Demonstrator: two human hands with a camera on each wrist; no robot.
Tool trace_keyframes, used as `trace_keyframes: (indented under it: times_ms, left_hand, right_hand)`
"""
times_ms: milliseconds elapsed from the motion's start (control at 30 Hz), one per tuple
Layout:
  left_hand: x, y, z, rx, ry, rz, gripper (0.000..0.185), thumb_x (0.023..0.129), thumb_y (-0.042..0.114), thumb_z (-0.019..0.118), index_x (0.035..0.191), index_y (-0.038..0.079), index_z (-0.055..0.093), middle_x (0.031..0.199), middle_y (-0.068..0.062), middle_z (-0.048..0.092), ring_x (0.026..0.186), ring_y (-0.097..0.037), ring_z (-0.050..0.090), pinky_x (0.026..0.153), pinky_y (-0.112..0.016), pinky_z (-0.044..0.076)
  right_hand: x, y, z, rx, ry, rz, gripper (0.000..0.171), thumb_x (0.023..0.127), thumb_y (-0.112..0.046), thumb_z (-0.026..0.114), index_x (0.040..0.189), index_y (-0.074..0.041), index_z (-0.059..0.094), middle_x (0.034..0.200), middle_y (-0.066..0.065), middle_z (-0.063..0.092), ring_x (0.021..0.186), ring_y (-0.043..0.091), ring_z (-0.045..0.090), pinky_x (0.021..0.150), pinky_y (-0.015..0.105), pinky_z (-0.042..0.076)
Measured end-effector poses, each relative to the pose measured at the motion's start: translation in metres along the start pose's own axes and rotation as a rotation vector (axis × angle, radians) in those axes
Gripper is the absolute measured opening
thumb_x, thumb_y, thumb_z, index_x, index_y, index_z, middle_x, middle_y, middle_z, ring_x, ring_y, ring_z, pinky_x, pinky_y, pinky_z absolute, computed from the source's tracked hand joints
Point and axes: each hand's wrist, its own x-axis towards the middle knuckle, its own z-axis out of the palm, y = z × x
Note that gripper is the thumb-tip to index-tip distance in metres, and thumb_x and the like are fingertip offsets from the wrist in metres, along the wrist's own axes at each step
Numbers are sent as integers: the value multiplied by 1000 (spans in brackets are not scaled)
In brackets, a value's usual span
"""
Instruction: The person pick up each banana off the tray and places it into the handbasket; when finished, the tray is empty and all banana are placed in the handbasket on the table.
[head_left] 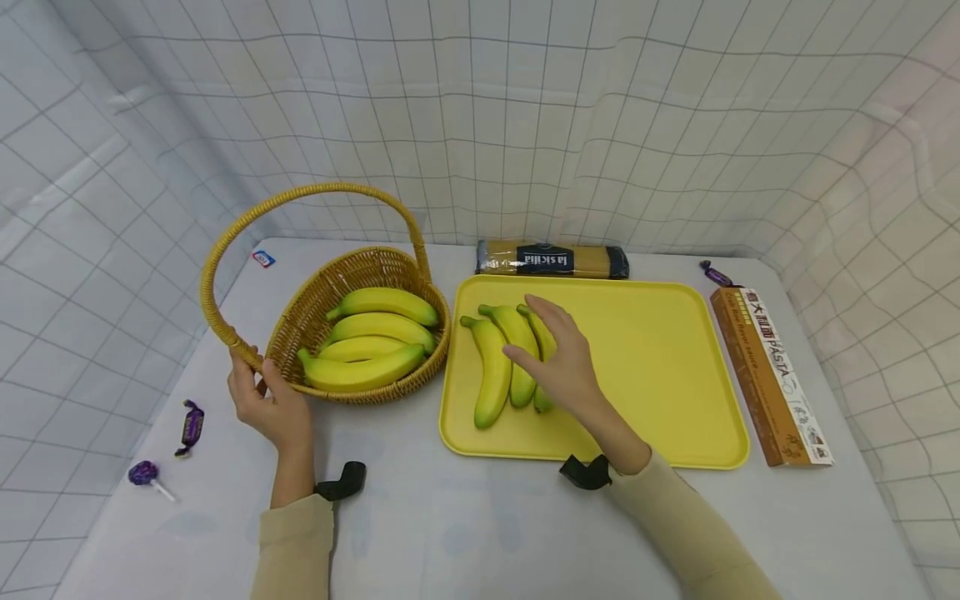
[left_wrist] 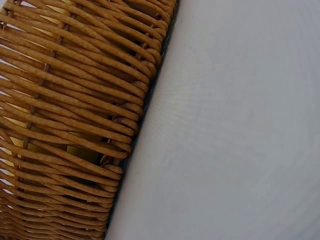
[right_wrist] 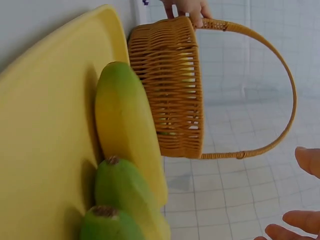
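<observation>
- Labels: "la sicilia", upside down, on the gold-and-black plastic pasta packet [head_left: 553,259] behind the tray. "PASTA" and "Crab Roe flavor sauce", beside Chinese characters, on the long brown-and-white cardboard box [head_left: 772,377] right of the tray. Lettering on the small blue, white and red sachet [head_left: 263,258] too small to read.
- Three curved yellow bananas with green ends [head_left: 492,375] lie side by side on the left part of the flat yellow rectangular tray [head_left: 652,367], below and just left of the right hand [head_left: 566,362].
- Four more yellow bananas [head_left: 363,372] lie in the oval brown wicker basket [head_left: 408,387], right of the left hand [head_left: 267,400].
- Left hand: fingers curled, gripping the basket at its rim, by the foot of the tall arched handle [head_left: 307,193].
- Right hand: thumb and fingers spread, nothing held; hovers over the tray bananas, with a gap visible in the right wrist view.
- Both forearms reach forward in beige sleeves [head_left: 294,542]; right one angles inward.
</observation>
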Motion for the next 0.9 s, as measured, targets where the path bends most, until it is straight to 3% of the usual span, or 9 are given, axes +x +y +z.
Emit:
trace_keyframes:
  times_ms: [367,900]
  left_hand:
    - [-1,3,0,-8,-5,3,39,99,11,53,138,14,57,121,-14,62,111,-6,54,82,-19,43]
    - [-1,1,0,-10,0,23,40,99,9,52,138,13,56,121,-18,62,113,-17,56,81,-17,43]
  right_hand:
    - [-10,38,-17,-29,45,125,78,85,-24,76,151,-7,37,152,16,39,139,35,38,110,54,34]
    - [-11,65,-6,-23,-5,261,82,87,-26,74,152,-4,31,152,20,36,136,36,39,110,50,36]
